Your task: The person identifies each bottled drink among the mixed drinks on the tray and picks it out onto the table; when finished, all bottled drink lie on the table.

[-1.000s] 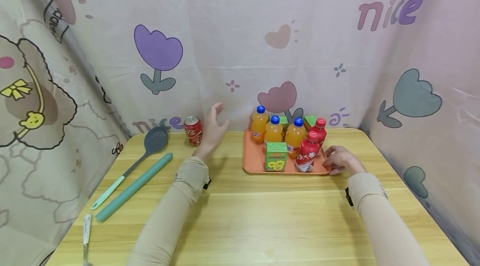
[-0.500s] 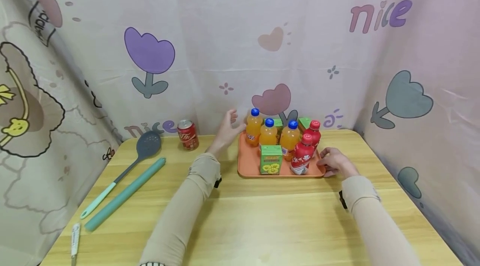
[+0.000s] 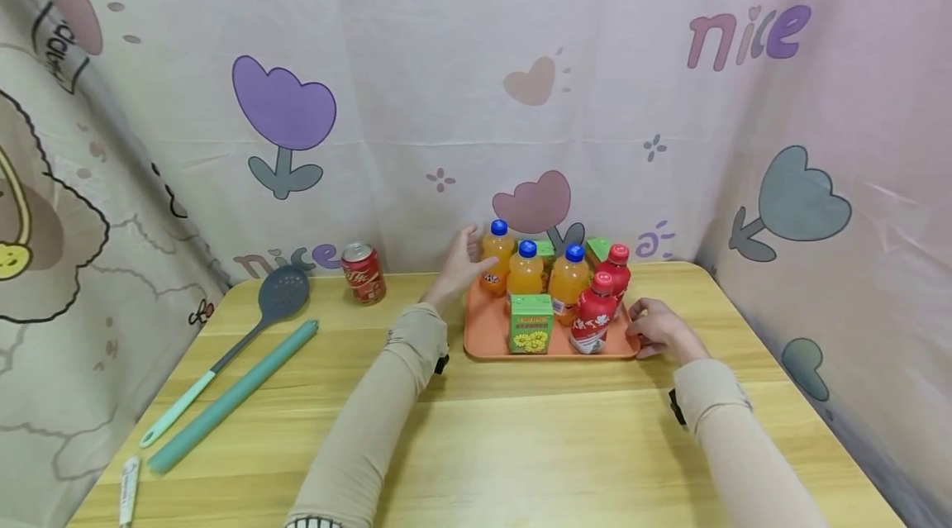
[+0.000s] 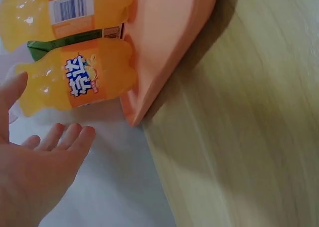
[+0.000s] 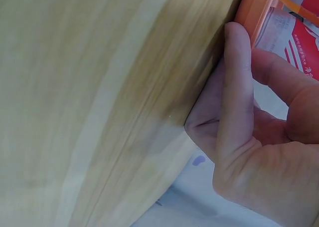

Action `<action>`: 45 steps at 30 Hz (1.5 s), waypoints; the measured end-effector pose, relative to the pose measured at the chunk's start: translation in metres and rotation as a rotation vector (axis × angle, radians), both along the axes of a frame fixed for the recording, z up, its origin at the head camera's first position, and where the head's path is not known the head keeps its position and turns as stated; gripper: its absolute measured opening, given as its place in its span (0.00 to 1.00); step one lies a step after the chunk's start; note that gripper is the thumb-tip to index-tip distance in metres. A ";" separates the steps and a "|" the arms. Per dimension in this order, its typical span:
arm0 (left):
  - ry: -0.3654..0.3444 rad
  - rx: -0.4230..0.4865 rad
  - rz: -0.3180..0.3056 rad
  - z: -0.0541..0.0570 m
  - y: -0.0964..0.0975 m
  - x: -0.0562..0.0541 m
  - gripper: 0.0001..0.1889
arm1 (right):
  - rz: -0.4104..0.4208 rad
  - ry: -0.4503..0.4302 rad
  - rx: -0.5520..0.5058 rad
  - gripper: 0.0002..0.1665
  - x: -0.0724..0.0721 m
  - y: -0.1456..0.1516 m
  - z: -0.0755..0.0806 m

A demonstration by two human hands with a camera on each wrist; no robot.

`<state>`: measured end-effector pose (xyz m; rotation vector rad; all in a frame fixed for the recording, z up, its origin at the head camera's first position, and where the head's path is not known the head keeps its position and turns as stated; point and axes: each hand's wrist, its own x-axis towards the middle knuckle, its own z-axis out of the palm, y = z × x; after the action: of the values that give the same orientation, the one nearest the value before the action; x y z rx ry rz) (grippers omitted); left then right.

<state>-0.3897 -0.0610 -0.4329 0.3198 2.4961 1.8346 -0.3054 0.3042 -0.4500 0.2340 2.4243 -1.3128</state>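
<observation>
On the orange tray [image 3: 482, 336] stand several orange soda bottles with blue caps, two red-capped bottles [image 3: 592, 315] and green drink cartons, one carton [image 3: 531, 325] at the front. My left hand [image 3: 455, 270] is at the tray's back left corner beside the leftmost soda bottle [image 3: 500, 249]. In the left wrist view its fingers are spread apart, with a gap between fingertips and bottle [image 4: 84, 80]. At the tray's right end, my right hand [image 3: 660, 330] pinches the rim between thumb and fingers. The right wrist view shows the index fingertip against the tray edge [image 5: 256, 12].
A red soda can [image 3: 364, 273] stands at the back left of the wooden table [image 3: 513, 445]. Left of it lie a grey skimmer [image 3: 284, 294] with a mint handle, a green stick [image 3: 238, 394] and a white-handled utensil [image 3: 129, 488]. A printed curtain [image 3: 416, 82] hangs behind.
My left hand has moved right, from beside the soda can to the tray's left end. My right hand stays at the tray's right rim. The view has shifted slightly.
</observation>
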 end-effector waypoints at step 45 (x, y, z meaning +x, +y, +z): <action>0.100 0.137 0.172 0.063 -0.053 0.050 0.35 | 0.036 -0.025 -0.066 0.16 0.006 0.003 0.004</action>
<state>-0.3395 -0.1143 -0.3699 0.2110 2.5399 2.1115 -0.2993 0.3070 -0.4458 0.1866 2.3492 -1.3633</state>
